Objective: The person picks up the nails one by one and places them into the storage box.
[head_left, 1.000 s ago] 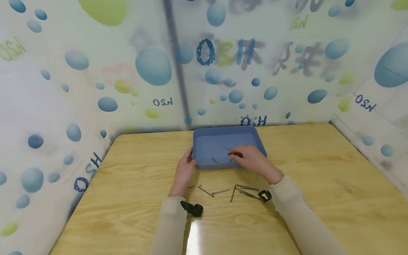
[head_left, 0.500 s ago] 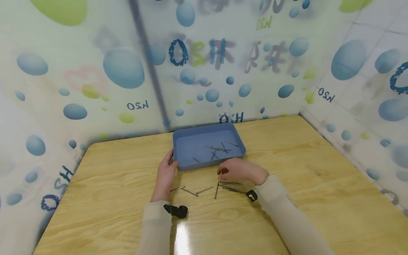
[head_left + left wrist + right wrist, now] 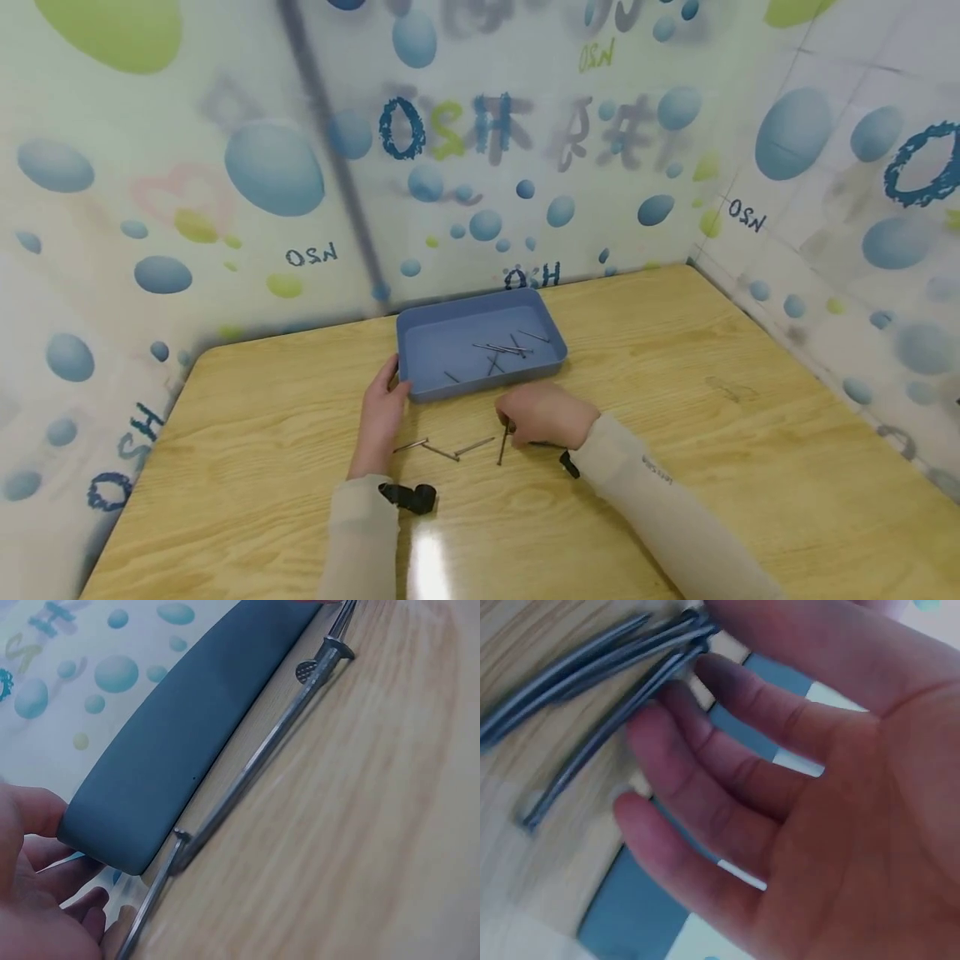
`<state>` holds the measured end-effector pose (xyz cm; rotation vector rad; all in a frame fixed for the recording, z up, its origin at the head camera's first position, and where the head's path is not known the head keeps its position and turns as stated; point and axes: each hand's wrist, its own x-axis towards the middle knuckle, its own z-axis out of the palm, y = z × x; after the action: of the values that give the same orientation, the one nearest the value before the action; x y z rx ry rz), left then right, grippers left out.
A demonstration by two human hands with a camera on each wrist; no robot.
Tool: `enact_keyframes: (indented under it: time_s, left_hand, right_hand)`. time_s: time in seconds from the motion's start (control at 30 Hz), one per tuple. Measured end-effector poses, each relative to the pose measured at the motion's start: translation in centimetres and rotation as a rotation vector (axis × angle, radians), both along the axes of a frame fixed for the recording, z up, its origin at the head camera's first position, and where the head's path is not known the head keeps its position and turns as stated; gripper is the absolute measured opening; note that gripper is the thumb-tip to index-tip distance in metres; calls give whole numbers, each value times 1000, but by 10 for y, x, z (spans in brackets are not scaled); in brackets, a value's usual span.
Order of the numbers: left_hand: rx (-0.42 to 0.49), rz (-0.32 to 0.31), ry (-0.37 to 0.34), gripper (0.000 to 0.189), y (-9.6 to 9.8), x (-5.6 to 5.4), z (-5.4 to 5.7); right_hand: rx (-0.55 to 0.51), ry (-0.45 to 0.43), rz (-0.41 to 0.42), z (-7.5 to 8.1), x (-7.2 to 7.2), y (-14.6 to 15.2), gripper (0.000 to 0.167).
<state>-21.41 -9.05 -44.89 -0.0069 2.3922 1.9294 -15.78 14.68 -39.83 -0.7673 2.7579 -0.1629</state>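
My left hand (image 3: 381,417) holds the near left corner of a blue tray (image 3: 450,388), thumb at the front wall and fingers along the left side. Several steel nails (image 3: 506,349) lie scattered inside the tray. Just in front of it, my right hand (image 3: 546,414) reaches down over a group of nails (image 3: 592,667) on the table. In the right wrist view its thumb and forefinger stand apart around the nail heads, fingers loosely bent. One nail (image 3: 502,446) points toward me from under that hand; others are partly hidden by it.
More nails (image 3: 440,452) lie in a loose row on the wooden table (image 3: 285,467), between the hands and beside the left wrist. A patterned wall (image 3: 465,208) stands right behind the tray, and another wall rises along the right side.
My right hand has left the tray's inside and come down toward me to the nails on the table. My left hand stays at the tray corner. The head view has turned right.
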Motion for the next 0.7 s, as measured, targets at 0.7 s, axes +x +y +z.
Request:
enact_keyframes:
  time_s: [0.7]
  left_hand:
    - [14,14,-1,53,0,1,-1]
  right_hand:
    - [11,105,58,-6,-2,-8,20]
